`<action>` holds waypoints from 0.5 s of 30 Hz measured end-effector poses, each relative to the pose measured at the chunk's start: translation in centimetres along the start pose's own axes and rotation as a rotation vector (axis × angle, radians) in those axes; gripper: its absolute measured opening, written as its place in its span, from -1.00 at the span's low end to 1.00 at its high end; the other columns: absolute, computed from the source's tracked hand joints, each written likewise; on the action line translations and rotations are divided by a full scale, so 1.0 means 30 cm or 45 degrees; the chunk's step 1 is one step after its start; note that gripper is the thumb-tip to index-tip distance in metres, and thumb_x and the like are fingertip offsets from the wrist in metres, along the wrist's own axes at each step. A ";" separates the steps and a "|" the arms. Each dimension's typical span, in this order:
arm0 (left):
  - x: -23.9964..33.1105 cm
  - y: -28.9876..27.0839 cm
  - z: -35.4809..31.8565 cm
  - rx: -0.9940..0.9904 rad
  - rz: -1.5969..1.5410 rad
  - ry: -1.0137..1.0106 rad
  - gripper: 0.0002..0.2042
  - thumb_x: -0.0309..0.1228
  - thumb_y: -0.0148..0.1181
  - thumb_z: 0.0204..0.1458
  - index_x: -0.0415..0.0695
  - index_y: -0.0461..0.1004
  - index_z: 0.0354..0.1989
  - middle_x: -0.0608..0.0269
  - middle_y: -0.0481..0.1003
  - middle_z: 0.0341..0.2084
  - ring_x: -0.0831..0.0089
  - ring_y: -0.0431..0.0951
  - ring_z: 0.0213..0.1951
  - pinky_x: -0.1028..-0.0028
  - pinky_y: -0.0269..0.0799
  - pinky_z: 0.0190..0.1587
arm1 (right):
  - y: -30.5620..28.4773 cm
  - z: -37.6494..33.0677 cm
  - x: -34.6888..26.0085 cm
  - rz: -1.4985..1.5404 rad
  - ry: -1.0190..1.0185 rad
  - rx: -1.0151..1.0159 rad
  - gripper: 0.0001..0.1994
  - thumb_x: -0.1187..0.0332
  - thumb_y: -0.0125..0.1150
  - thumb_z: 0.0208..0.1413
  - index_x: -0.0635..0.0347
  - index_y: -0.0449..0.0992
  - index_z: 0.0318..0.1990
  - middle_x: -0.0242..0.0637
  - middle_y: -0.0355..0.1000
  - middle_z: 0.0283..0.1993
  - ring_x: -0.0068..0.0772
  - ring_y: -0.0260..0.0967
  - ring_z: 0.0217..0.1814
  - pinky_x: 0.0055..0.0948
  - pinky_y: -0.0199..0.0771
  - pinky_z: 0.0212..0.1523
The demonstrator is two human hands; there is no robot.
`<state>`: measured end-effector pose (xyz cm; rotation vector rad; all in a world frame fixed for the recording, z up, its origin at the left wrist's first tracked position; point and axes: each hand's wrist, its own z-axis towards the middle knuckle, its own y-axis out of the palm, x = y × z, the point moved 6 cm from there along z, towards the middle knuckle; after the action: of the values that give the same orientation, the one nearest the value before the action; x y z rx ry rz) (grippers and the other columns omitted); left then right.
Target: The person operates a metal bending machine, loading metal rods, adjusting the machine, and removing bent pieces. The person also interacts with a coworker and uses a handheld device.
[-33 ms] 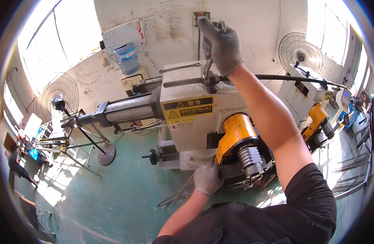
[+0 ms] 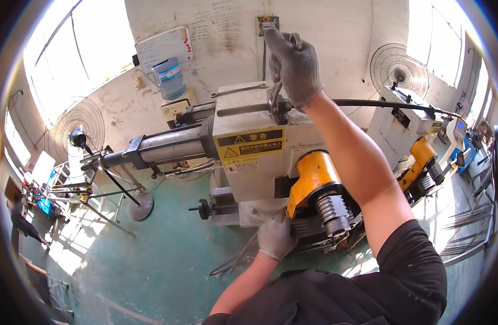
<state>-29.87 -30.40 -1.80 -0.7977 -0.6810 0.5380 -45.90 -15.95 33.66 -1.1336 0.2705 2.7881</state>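
1. Right grip (image 2: 298, 69) clamps the wrench (image 2: 275, 97); its lower end meets the black block (image 2: 282, 118) below that grip.
2. Left grip (image 2: 277, 237) has the orange head (image 2: 315, 174) just above; whether it is closed, I cannot tell.
3. Best seat the wrench squarely and pull steadily.

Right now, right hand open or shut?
Shut. The gloved right hand is curled around a wrench, its shank showing below the grip. Whether its lower end is seated, I cannot tell.
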 end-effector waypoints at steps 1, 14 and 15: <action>-0.002 -0.001 -0.007 -0.003 -0.018 0.006 -0.83 -0.29 0.42 0.02 -0.09 0.59 -0.37 0.01 0.61 -0.33 -0.06 0.68 -0.27 -0.02 0.65 -0.29 | 0.000 -0.032 -0.002 0.009 -0.021 0.045 -0.47 -0.08 0.43 0.47 0.03 0.47 -0.48 -0.57 0.31 -0.57 -0.65 0.20 -0.55 -0.47 0.20 -0.49; -0.030 -0.024 0.033 0.002 -0.034 0.057 -0.82 -0.30 0.43 -0.01 -0.10 0.58 -0.36 0.01 0.61 -0.37 -0.09 0.67 -0.25 -0.06 0.63 -0.29 | 0.022 -0.168 0.007 0.110 -0.205 0.324 -0.54 0.12 0.36 0.50 0.09 0.43 -0.47 -0.63 0.23 -0.52 -0.70 0.07 -0.45 -0.44 0.06 -0.44; -0.032 -0.016 0.030 -0.007 -0.039 0.060 -0.81 -0.30 0.44 -0.02 -0.10 0.58 -0.36 0.01 0.61 -0.37 -0.08 0.67 -0.25 -0.05 0.63 -0.29 | 0.027 -0.134 0.003 0.059 -0.230 0.261 -0.54 0.13 0.35 0.50 0.08 0.41 -0.49 -0.63 0.20 -0.53 -0.71 0.07 -0.46 -0.44 0.04 -0.46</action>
<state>-31.08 -30.92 -1.29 -0.8015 -0.6501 0.4886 -43.36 -17.57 30.86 -0.8343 0.5549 2.7985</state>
